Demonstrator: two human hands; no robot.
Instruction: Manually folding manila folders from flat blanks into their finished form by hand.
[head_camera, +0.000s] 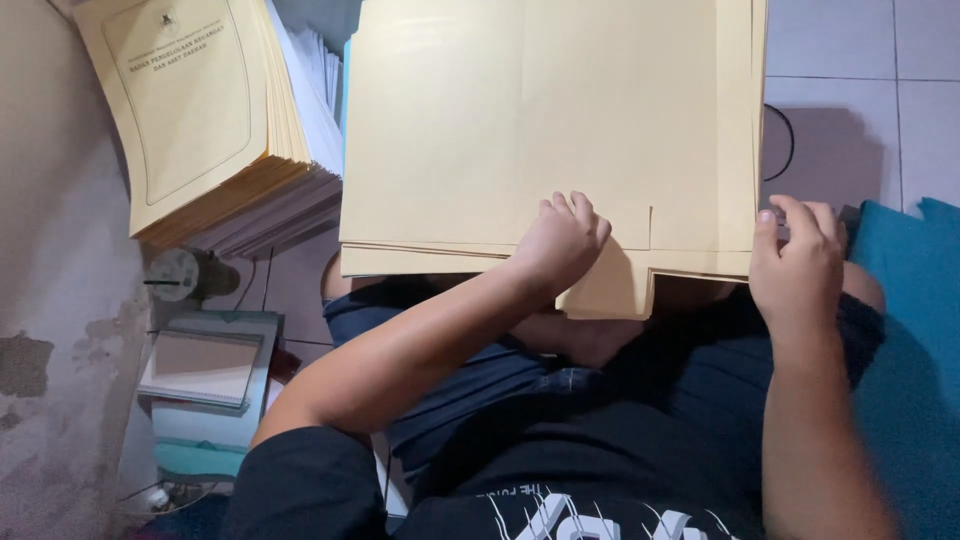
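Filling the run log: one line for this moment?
left hand: pressing manila folder | right hand: gripping folder's right edge | folder stack: at left

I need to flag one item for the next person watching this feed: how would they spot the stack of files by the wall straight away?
Start at the rough plaster wall along the left edge and look to the upper corner. There a thick stack of yellow folders leans tilted, white sheets showing at its side. Unlike the plain open folder under the left hand and right hand, its top cover bears a printed border.

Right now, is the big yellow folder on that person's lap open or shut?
Shut, it seems: the yellow folder lies flat, edges stacked at its near side, left hand pressing on it, right hand gripping its corner.
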